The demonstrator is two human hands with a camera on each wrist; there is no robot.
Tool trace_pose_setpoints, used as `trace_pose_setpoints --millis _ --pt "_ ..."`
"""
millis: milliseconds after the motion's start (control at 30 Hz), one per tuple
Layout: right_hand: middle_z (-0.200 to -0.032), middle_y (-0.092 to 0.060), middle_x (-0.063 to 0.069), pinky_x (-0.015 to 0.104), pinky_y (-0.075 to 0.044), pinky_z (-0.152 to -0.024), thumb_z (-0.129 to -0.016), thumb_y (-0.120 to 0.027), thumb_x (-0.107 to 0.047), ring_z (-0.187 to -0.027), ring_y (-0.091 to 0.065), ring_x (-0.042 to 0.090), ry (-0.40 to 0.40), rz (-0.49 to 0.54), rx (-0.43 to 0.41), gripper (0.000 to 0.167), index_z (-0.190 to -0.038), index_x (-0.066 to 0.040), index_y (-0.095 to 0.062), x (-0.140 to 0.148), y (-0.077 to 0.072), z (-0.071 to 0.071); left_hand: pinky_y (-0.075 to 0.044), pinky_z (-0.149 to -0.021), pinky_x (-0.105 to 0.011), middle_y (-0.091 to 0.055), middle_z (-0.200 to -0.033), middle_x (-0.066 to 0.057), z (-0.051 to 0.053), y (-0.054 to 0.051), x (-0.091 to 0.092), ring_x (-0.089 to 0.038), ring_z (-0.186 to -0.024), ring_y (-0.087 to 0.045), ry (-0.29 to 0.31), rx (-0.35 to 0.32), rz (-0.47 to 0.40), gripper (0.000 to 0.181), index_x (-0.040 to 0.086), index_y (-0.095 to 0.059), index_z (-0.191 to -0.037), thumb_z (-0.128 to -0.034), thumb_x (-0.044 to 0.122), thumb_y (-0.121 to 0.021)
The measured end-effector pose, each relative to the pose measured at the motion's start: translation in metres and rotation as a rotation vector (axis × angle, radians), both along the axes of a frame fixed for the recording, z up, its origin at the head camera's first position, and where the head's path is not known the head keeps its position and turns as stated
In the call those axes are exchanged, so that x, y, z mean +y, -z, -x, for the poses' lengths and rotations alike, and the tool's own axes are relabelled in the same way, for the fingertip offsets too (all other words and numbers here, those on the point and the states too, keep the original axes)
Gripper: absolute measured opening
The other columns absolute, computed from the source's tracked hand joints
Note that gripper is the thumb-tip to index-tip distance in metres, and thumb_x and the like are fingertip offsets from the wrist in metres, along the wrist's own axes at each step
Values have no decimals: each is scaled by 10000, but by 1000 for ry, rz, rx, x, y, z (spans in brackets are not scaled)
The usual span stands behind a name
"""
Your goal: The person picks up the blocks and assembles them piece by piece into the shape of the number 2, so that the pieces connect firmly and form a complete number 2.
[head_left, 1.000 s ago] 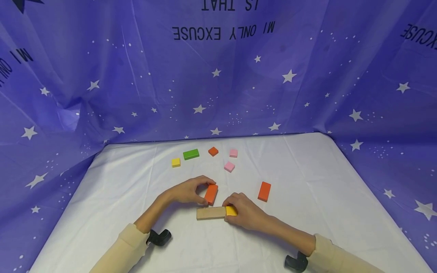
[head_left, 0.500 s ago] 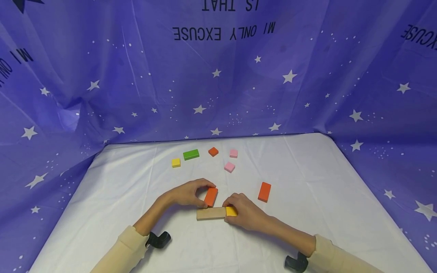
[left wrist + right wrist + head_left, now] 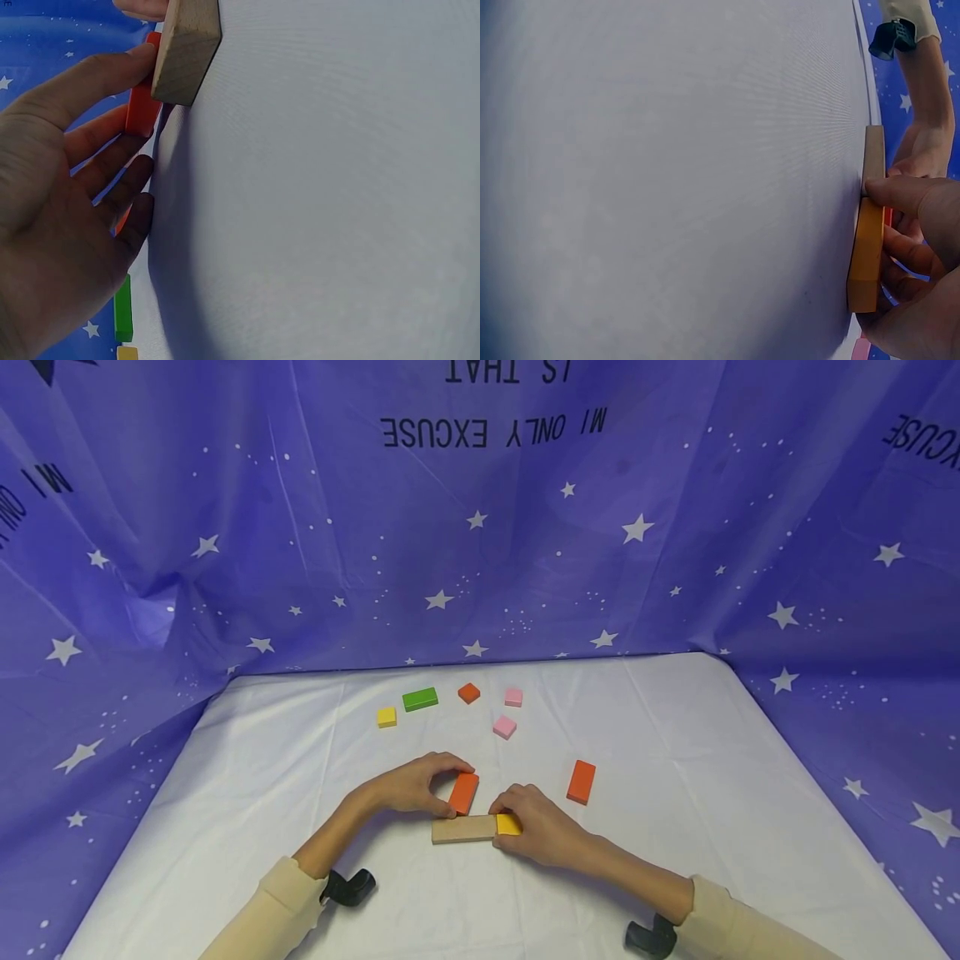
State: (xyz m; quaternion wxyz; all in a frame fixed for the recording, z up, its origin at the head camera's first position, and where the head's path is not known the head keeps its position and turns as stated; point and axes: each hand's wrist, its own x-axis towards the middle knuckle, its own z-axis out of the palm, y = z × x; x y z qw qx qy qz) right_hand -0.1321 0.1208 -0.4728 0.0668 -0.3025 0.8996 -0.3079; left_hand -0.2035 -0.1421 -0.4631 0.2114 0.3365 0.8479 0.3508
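Observation:
My left hand [image 3: 416, 783] pinches a red rectangular block [image 3: 463, 793] between thumb and fingers. The block's near end meets the far side of a plain wooden block [image 3: 463, 829], which lies flat on the table. My right hand [image 3: 543, 827] grips a yellow-orange block [image 3: 508, 824] set end to end with the wooden one, its thumb at the seam. In the right wrist view the yellow-orange block [image 3: 866, 255] shows as a long bar, partly covered by the fingers. The left wrist view shows the left thumb on the red block [image 3: 142, 105] beside the wooden block [image 3: 187, 52].
Another red block [image 3: 581, 782] lies to the right. Farther back are a green block [image 3: 420, 699], a small yellow block [image 3: 386, 717], a small red block [image 3: 468, 693] and two pink blocks [image 3: 505, 727]. A purple star-patterned curtain [image 3: 480, 568] stands behind the white table [image 3: 675, 735].
The red block in my left hand has moved slightly toward me, up to the wooden block, and then stayed there. My right hand has kept its place on the yellow-orange block.

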Motion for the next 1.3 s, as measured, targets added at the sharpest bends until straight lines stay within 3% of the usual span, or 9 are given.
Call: trace_pose_setpoints --millis 833,1300 --pt "-1002 -606 -27 248 -421 -732 -838 -795 -167 -904 -483 145 3 -5 -14 230 -1031 -137 -673 0 -2 0 -320 -1133 -485 -523 -1411 -57 -1 -1 0 -259 -1329 -427 -4 2 34 633 142 -586 -1382 -801 235 -820" --pt "-991 -601 -25 248 -422 -726 -832 -796 -165 -916 -488 157 6 7 -7 232 -1027 -134 -674 0 -2 -1 -338 -1114 -482 -542 -1383 -34 -4 -1 0 -239 -1301 -449 -14 16 6 630 134 -589 -1376 -797 244 -813"
